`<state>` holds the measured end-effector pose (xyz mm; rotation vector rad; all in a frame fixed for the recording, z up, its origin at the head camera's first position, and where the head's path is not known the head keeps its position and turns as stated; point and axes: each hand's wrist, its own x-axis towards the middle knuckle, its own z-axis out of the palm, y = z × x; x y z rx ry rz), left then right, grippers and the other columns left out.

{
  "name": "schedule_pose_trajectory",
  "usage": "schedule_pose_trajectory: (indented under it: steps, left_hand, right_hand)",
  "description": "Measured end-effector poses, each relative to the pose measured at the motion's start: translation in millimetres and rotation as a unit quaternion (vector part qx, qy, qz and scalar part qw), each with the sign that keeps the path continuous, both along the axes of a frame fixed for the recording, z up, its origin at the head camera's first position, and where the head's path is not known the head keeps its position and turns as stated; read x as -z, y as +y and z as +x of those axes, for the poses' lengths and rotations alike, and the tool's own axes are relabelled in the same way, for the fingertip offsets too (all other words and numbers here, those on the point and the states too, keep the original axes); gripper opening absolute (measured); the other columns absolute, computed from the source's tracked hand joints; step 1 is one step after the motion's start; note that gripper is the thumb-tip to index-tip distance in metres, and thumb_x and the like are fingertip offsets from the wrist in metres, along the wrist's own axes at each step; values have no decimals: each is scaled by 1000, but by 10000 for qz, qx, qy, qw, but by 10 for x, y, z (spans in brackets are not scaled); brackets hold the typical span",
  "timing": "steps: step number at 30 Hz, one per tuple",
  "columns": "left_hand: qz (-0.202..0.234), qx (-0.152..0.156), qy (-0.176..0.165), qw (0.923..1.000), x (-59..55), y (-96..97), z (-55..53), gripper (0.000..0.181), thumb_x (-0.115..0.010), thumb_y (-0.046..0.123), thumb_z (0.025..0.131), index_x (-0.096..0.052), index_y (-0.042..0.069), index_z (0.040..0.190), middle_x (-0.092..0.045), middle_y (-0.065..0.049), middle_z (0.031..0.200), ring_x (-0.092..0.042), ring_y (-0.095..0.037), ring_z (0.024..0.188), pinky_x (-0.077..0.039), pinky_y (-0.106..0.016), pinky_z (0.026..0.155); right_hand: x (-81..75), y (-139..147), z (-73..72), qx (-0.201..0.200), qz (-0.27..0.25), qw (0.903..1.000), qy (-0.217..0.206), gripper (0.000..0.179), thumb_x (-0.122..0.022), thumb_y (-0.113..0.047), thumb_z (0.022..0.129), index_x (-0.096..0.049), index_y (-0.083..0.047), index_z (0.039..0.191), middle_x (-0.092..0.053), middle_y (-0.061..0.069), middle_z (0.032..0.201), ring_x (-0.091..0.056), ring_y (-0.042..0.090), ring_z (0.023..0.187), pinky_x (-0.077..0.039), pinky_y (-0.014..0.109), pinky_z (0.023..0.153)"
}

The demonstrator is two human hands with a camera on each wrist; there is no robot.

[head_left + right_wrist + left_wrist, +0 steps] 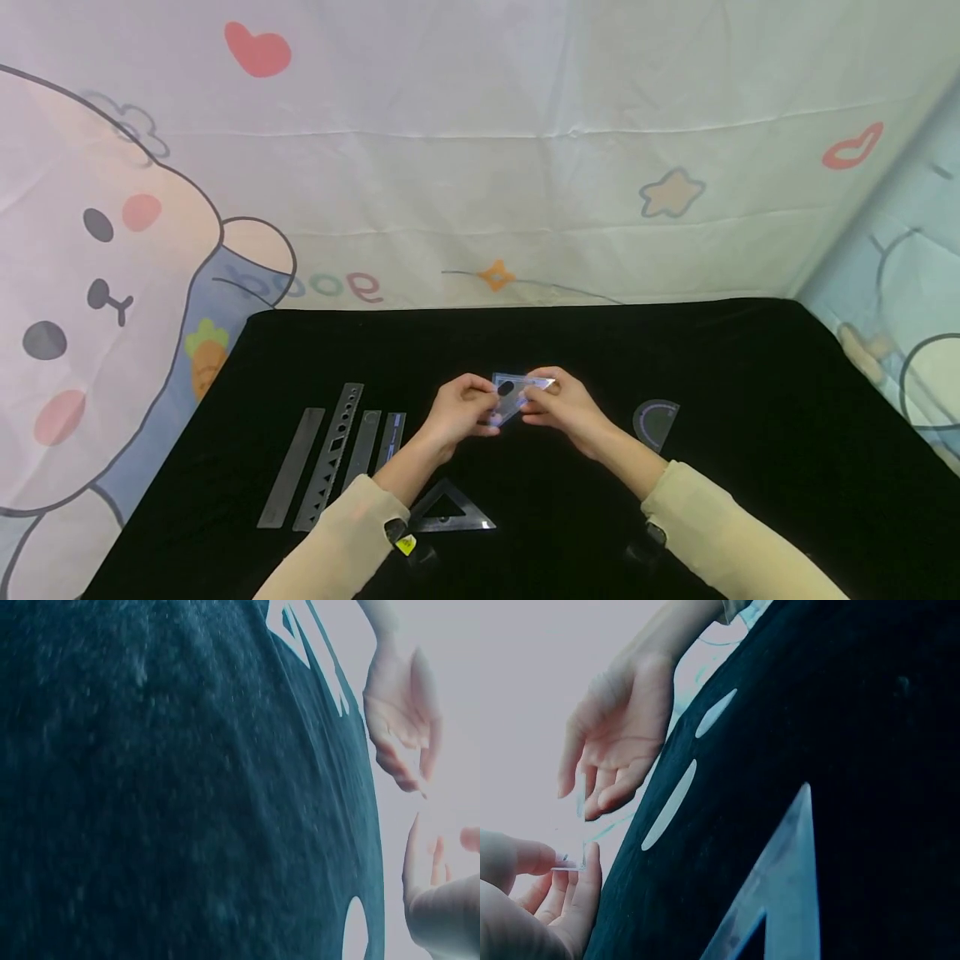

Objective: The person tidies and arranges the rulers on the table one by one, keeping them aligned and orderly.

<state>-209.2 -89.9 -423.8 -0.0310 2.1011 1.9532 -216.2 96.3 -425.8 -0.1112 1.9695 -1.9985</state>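
Held up over the black cloth is a small clear set square (510, 400) with a dark oval spot on its face. My left hand (465, 408) pinches its left edge between thumb and fingers. On the other side my right hand (558, 404) grips its right corner, thumb in front. In the left wrist view the held set square (576, 855) appears almost edge-on between the left hand (532, 900) and the right hand (622, 742). Glare washes out the piece in the right wrist view, where the right hand (450, 900) lies at the lower right.
A larger set square (457, 517) lies near my left forearm. Left of it are a plain ruler (291, 468), a stencil ruler (330, 458) with cutouts and two shorter rulers (363, 446). A protractor (656, 421) rests at right on the black cloth (750, 375).
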Motion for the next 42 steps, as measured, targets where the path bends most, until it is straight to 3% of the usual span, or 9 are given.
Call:
schedule_pose_trajectory:
  steps: [7, 13, 23, 29, 32, 36, 42]
  left_hand:
    - [-546, 572, 214, 9966, -5, -62, 34, 20, -59, 7, 86, -55, 0, 105, -62, -13, 90, -62, -19, 70, -58, -31, 62]
    - [-898, 1038, 366, 9899, -1, -97, 79, 16, -59, 9, 86, -57, 2, 101, -61, -10, 82, -62, -17, 67, -57, -30, 61]
    - [-1252, 1599, 545, 9776, -33, -91, 183, 16, -60, 10, 87, -58, 3, 101, -64, -12, 83, -63, -18, 63, -57, -32, 59]
    - [-1306, 1800, 708, 9724, -207, -36, 344, 15, -58, 3, 86, -57, -3, 99, -63, -17, 82, -63, -20, 64, -57, -35, 60]
    - [-1313, 1922, 761, 9695, -132, -23, 343, 15, -61, 4, 84, -58, -1, 97, -64, -15, 80, -64, -19, 64, -57, -34, 59]
    - [-1451, 2053, 755, 9649, 49, 9, 307, 12, -64, 8, 82, -60, 6, 93, -66, -9, 76, -64, -18, 63, -57, -32, 57]
    - [-1548, 2324, 724, 9575, 84, 80, 370, 10, -65, 8, 81, -61, 7, 90, -66, -7, 73, -65, -17, 62, -57, -30, 55]
  right_hand:
    - [-18, 107, -5, -529, 914, 9934, 441, 38, -57, -15, 88, -51, -3, 124, -59, 16, 111, -61, 19, 86, -55, 32, 78]
    - [1, 154, 22, -1163, 1702, 9734, 1000, 33, -59, -20, 88, -56, -9, 119, -64, 10, 101, -61, 19, 86, -54, 33, 75]
    - [3, 191, 81, -1664, 2429, 9415, 1639, 20, -59, -20, 87, -59, -16, 106, -59, 2, 83, -55, 15, 64, -50, 27, 57]
    - [-1, 218, 163, -1866, 2691, 9217, 2079, 14, -59, -14, 87, -57, -17, 101, -57, -1, 75, -53, 10, 57, -48, 24, 53]
    - [7, 237, 218, -1870, 2856, 9093, 2380, 13, -60, -11, 85, -57, -15, 97, -56, -3, 73, -51, 9, 57, -47, 22, 52]
    - [37, 277, 299, -1861, 3000, 8958, 2701, 12, -62, -9, 82, -57, -14, 92, -56, -5, 71, -51, 6, 58, -46, 21, 52]
    - [56, 357, 399, -2010, 3130, 8844, 2817, 13, -63, -8, 81, -57, -16, 90, -56, -9, 68, -51, 3, 55, -46, 20, 51]
